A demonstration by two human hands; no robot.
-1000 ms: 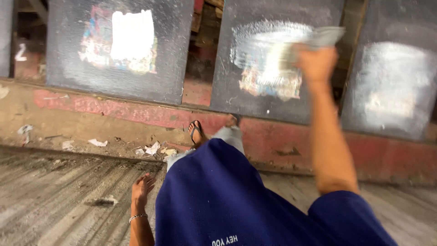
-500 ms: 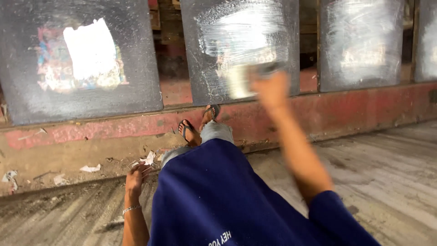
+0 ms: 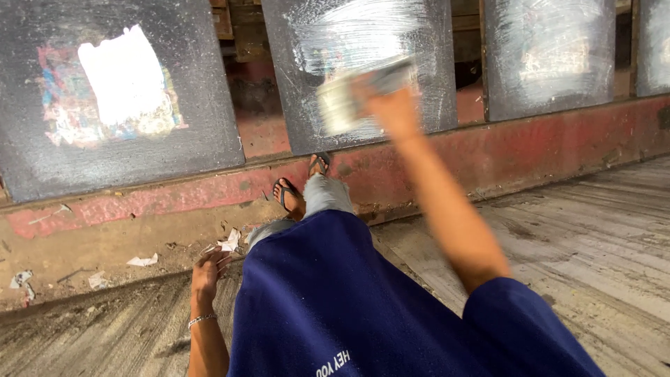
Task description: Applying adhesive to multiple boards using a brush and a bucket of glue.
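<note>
The right hand (image 3: pixel 394 105) is raised against the middle dark panel (image 3: pixel 447 84), fingers clamped on a pale cloth (image 3: pixel 352 98) that lies flat on the panel's lower half; hand and cloth are blurred. Above the cloth the panel is smeared with whitish streaks. Left of that panel stands another dark panel (image 3: pixel 42 167) with a white patch and remains of a coloured picture; right of it a third (image 3: pixel 551 63), also streaked. All three stand on a red ledge (image 3: pixel 530 150) just below the cloth. The left hand (image 3: pixel 209 269) rests down on the wooden floor (image 3: pixel 593 230), well below the middle panel, holding nothing, fingers loosely bent, a bracelet at the wrist. Paper scraps (image 3: pixel 143 260) lie near it. A sandalled foot (image 3: pixel 287 197) touches the ledge under the middle panel
</note>
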